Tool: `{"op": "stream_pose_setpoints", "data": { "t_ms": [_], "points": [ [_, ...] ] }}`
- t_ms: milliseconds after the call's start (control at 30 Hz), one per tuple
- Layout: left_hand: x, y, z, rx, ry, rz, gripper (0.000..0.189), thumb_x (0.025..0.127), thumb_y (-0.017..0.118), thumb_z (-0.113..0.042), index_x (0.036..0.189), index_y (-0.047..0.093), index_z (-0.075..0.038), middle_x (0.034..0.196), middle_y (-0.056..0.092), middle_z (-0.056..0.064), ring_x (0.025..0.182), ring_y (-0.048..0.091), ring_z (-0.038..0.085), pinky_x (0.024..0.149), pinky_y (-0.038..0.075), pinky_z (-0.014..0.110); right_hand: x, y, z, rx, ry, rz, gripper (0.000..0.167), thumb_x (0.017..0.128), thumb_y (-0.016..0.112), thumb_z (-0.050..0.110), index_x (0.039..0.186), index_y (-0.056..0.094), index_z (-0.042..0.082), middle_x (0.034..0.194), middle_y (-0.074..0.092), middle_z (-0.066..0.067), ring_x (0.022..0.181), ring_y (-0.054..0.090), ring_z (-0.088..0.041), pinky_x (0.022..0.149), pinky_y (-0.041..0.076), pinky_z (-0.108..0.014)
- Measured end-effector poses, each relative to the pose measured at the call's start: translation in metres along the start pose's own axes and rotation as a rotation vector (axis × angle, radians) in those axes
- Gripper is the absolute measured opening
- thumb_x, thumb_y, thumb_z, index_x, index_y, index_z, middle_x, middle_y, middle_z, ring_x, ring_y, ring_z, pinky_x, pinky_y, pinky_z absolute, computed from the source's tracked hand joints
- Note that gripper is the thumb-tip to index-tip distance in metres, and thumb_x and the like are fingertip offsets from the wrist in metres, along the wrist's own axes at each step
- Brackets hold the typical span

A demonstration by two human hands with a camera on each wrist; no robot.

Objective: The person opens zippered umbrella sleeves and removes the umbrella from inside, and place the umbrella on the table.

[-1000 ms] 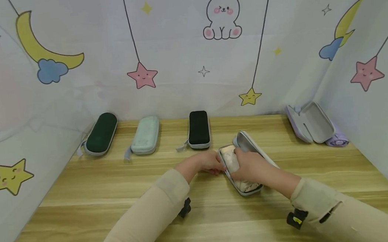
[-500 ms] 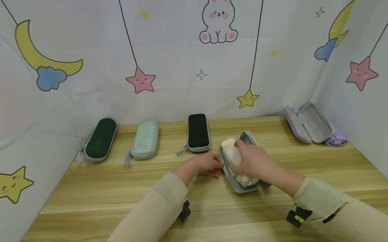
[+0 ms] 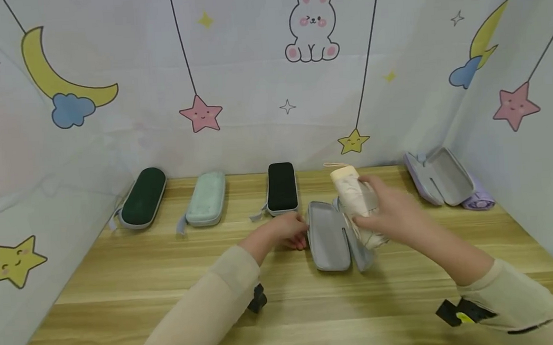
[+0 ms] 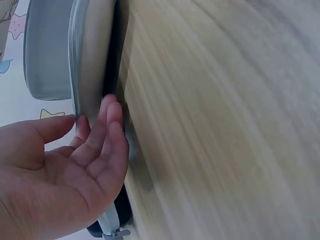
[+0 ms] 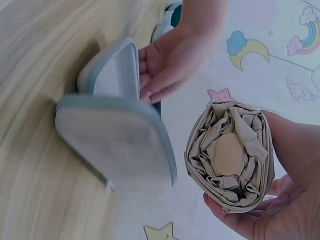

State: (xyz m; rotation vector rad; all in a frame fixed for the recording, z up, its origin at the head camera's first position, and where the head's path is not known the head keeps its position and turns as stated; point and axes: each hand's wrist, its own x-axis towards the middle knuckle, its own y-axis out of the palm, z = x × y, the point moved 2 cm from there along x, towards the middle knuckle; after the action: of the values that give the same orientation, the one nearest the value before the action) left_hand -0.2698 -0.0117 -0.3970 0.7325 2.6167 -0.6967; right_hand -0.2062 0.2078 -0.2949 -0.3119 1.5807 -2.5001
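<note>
My right hand (image 3: 393, 213) grips a cream folded umbrella (image 3: 354, 197) above the table. Its pale cap and wrist loop point up and away; the right wrist view shows the other end, with gathered fabric around a round beige tip (image 5: 229, 154). Below and left of it, a grey-lined umbrella case (image 3: 329, 238) lies open on the table, its lid (image 5: 117, 142) tilted up on the right side. My left hand (image 3: 285, 231) holds the case's left rim, thumb and index finger (image 4: 82, 127) at the edge and the other fingers loosely bent alongside.
Along the back lie a dark green case (image 3: 144, 198), a mint case (image 3: 206, 199) and a black case (image 3: 282, 188). At the back right, an open lilac case (image 3: 448, 175) sits beside a rolled purple item (image 3: 478, 197). Printed cloth walls (image 3: 255, 142) enclose the table.
My right hand has lifted the umbrella out of the case, upward and right. The case now shows its bare grey inside and has shifted slightly left with my left hand.
</note>
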Motion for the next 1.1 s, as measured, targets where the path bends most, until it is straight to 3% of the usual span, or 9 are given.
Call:
{"op": "stream_pose_setpoints", "data": {
  "t_ms": [133,400,533,700,867,1000,1100],
  "points": [
    [-0.006,-0.003,-0.001,0.076,0.000,-0.004,0.032,0.102,0.052,-0.025,0.095,0.064,0.003,0.072,0.069,0.013,0.055,0.059,0.013,0.053,0.047,0.024,-0.004,-0.010,-0.012,-0.030,0.026,-0.035,0.086,0.082,0.075,0.036,0.147,0.031,0.001,0.119,0.060,-0.026,0.096,0.061,-0.037,0.071,0.050,-0.050],
    [-0.021,0.006,-0.004,0.159,0.054,0.066,0.044,0.094,0.062,-0.041,0.088,0.071,0.002,0.072,0.070,0.012,0.057,0.062,0.014,0.053,0.047,0.025,-0.004,-0.008,-0.046,0.014,0.111,-0.004,0.091,0.085,0.072,0.038,0.149,0.023,-0.005,0.125,0.053,-0.035,0.101,0.058,-0.045,0.072,0.050,-0.051],
    [-0.026,0.012,-0.008,0.203,0.069,0.082,0.043,0.091,0.066,-0.040,0.084,0.070,0.002,0.071,0.070,0.012,0.057,0.061,0.015,0.053,0.048,0.026,-0.002,-0.005,-0.058,0.027,0.146,0.028,0.092,0.085,0.072,0.040,0.148,0.023,-0.007,0.120,0.054,-0.036,0.095,0.060,-0.042,0.066,0.051,-0.045],
    [-0.031,0.016,-0.012,0.253,0.076,0.076,0.038,0.090,0.068,-0.038,0.079,0.070,-0.002,0.069,0.069,0.011,0.059,0.062,0.015,0.052,0.044,0.025,-0.001,0.008,-0.073,0.018,0.181,0.117,0.093,0.086,0.069,0.045,0.148,0.021,-0.006,0.122,0.053,-0.037,0.094,0.061,-0.041,0.068,0.050,-0.046],
    [-0.031,0.017,-0.014,0.280,0.111,0.092,0.034,0.089,0.070,-0.035,0.077,0.071,-0.004,0.067,0.068,0.009,0.058,0.060,0.014,0.052,0.041,0.025,-0.002,0.027,-0.086,0.035,0.200,0.202,0.087,0.088,0.066,0.041,0.147,0.023,-0.006,0.113,0.059,-0.030,0.074,0.059,-0.026,0.062,0.047,-0.040],
    [-0.029,0.019,-0.015,0.300,0.168,0.082,0.034,0.090,0.070,-0.028,0.066,0.066,-0.004,0.056,0.061,0.004,0.050,0.050,0.011,0.049,0.036,0.023,-0.002,0.036,-0.091,0.023,0.183,0.193,0.083,0.087,0.067,0.037,0.143,0.029,-0.010,0.120,0.055,-0.035,0.083,0.060,-0.030,0.066,0.048,-0.043],
    [-0.028,0.021,-0.016,0.350,0.209,0.020,0.038,0.090,0.071,-0.023,0.058,0.060,-0.006,0.049,0.054,0.000,0.046,0.047,0.010,0.047,0.034,0.022,0.000,0.039,-0.094,0.007,0.182,0.183,0.081,0.087,0.067,0.037,0.142,0.031,-0.011,0.121,0.054,-0.037,0.094,0.060,-0.039,0.070,0.049,-0.049]
  ]
}}
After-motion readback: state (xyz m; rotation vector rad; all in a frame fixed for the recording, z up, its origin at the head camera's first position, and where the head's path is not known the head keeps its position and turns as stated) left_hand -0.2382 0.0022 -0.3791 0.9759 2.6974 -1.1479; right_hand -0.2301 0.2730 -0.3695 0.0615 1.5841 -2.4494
